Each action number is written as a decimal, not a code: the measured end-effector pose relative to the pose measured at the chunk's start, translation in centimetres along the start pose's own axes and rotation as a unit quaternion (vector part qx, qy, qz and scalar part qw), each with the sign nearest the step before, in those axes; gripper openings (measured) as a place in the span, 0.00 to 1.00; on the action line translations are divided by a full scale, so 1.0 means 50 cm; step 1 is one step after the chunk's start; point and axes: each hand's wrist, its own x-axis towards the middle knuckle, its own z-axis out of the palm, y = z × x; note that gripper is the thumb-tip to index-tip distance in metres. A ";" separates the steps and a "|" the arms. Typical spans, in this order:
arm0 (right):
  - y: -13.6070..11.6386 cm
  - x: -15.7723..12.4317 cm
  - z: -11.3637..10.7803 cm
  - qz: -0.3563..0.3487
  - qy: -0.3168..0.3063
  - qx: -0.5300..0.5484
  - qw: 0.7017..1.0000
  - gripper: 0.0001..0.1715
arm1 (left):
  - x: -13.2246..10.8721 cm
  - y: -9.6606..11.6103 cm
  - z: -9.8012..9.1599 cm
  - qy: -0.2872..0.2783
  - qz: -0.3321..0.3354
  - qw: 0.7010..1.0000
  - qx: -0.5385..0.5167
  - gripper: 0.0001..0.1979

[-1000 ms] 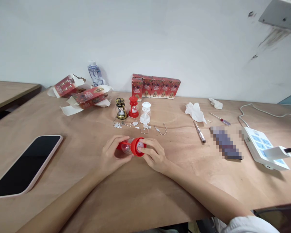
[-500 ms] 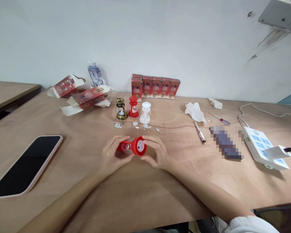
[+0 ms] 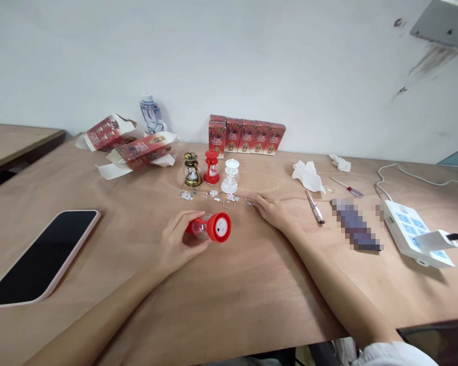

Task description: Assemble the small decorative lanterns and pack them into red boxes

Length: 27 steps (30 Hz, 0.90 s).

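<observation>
I should steady the red lantern [image 3: 213, 227] my left grip [image 3: 176, 240] clasps; whether my right grip [image 3: 274, 211] pinches the wire [image 3: 249, 202], I can't tell.

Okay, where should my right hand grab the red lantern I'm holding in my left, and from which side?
Probably by the outer edge of its flared red base, coming from the right. The red lantern is tipped roughly onto its side in your left hand, its base turned rightward, while that hand wraps the opposite end.
</observation>
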 end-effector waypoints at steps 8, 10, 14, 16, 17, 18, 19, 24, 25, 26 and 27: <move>-0.013 0.007 -0.025 -0.116 -0.043 -0.076 0.989 0.18 | -0.001 0.001 -0.001 -0.006 -0.010 1.000 -0.007 0.20; -0.012 0.007 -0.026 -0.137 -0.047 -0.094 0.985 0.17 | -0.001 0.001 -0.001 -0.004 -0.010 1.000 -0.007 0.19; -0.012 0.008 -0.024 -0.158 -0.044 -0.128 0.978 0.15 | -0.001 0.000 -0.001 -0.004 -0.005 1.000 -0.009 0.19; -0.014 0.009 -0.022 -0.158 -0.043 -0.139 0.977 0.14 | -0.001 0.000 -0.001 -0.004 -0.002 1.000 -0.006 0.19; -0.016 0.010 -0.020 -0.153 -0.044 -0.145 0.977 0.13 | -0.001 0.000 -0.001 -0.004 0.001 1.000 -0.005 0.19; -0.019 0.011 -0.019 -0.146 -0.046 -0.154 0.976 0.12 | -0.001 0.000 -0.001 -0.004 0.002 1.000 -0.004 0.19; -0.023 0.013 -0.018 -0.138 -0.049 -0.167 0.975 0.11 | -0.001 0.000 -0.002 -0.005 0.004 1.000 -0.004 0.19; -0.044 0.021 -0.015 -0.082 -0.075 -0.204 0.973 0.10 | -0.001 0.001 0.000 -0.010 0.006 1.000 -0.005 0.20; -0.048 0.022 -0.015 -0.067 -0.077 -0.194 0.976 0.09 | -0.001 0.002 0.000 -0.009 0.006 1.000 -0.004 0.20; -0.050 0.024 -0.015 -0.056 -0.078 -0.185 0.978 0.09 | -0.001 0.002 0.000 -0.008 0.008 1.000 -0.004 0.19; -0.052 0.025 -0.015 -0.041 -0.077 -0.170 0.982 0.09 | -0.001 0.002 0.000 -0.007 0.009 1.000 -0.002 0.19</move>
